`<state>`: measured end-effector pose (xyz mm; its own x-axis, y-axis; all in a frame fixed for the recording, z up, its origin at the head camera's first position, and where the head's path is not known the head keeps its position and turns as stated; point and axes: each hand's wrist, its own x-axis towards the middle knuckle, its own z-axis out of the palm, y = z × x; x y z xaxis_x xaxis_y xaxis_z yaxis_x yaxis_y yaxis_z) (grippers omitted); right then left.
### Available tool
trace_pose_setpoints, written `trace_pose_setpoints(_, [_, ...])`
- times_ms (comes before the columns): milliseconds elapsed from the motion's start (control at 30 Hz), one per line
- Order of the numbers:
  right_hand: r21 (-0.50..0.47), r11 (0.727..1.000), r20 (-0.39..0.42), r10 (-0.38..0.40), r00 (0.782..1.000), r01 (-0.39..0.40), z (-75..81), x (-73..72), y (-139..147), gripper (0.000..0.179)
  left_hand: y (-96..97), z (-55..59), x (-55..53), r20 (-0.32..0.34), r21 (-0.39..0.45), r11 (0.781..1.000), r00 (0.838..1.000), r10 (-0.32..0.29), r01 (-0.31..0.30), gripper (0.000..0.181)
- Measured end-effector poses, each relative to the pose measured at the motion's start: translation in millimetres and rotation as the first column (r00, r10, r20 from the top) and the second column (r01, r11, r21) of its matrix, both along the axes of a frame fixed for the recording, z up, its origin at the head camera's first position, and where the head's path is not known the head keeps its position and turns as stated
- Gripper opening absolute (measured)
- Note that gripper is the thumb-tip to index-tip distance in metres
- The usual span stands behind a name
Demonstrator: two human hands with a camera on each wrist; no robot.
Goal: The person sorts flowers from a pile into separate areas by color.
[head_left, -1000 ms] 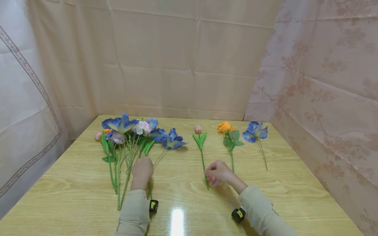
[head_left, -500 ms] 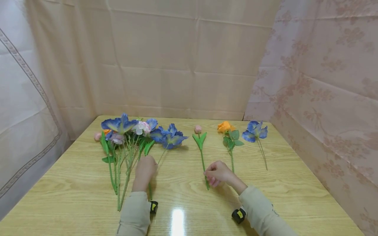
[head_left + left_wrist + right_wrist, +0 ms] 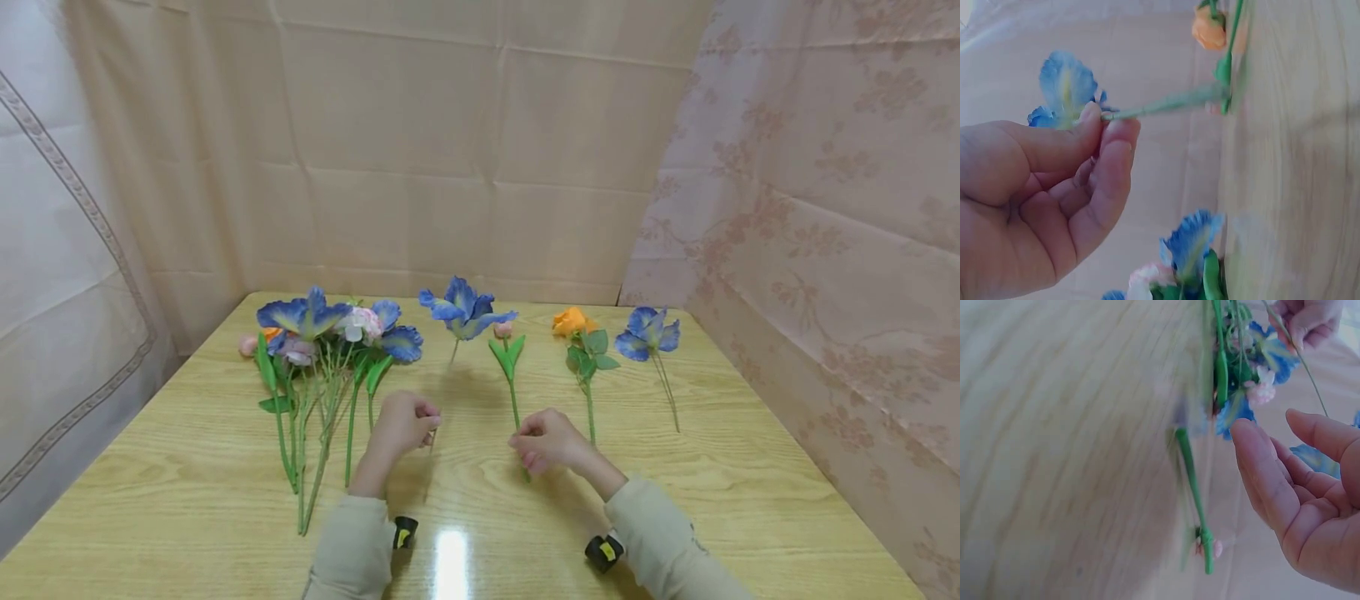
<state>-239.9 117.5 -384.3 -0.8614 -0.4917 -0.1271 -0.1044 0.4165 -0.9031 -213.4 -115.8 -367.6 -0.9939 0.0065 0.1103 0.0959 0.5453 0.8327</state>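
Note:
My left hand [image 3: 401, 425] pinches the thin stem of a blue iris [image 3: 463, 310] between thumb and fingertips, its bloom raised over the middle of the table. In the left wrist view the iris bloom [image 3: 1067, 81] shows behind the thumb, and the lower stem [image 3: 1166, 104] sticks out past the fingers. My right hand [image 3: 553, 440] hovers by the lower stem of a pink tulip [image 3: 512, 360] that lies on the table. Seen from the right wrist, the right hand [image 3: 1300, 494] has thumb and fingers apart with nothing between them.
Left of the left hand lies a cluster of artificial flowers: blue irises [image 3: 401, 343], a pink-white bloom [image 3: 362, 323] and green-leaved stems. To the right lie an orange rose [image 3: 573, 323] and another blue iris [image 3: 647, 335]. Curtains [image 3: 480, 167] surround the wooden table [image 3: 480, 517].
My left hand has lifted the blue iris from the cluster's right side and carried it right, toward the tulip. My right hand has barely moved.

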Motion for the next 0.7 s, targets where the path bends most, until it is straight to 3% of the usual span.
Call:
trace_pose_setpoints(300, [-0.045, 0.997, -0.09, 0.062, 0.994, -0.066, 4.6, 9.8, -10.9, 0.02, 17.2, 4.5, 3.9, -0.004, 0.129, 0.984, 0.992, -0.122, 0.122, 0.006])
trace_pose_setpoints(533, [-0.137, 0.985, -0.128, 0.09, 0.988, -0.107, 2.7, 17.1, -19.9, 0.021, 27.0, 4.8, 5.6, -0.045, 0.13, 0.972, 0.981, -0.191, 0.196, 0.006])
trace_pose_setpoints(700, [-0.147, 0.983, -0.114, 0.098, 0.989, -0.115, -0.4, 19.7, -24.1, 0.017, 33.6, 1.8, 6.5, -0.076, 0.098, 0.966, 0.97, -0.232, 0.239, 0.006])
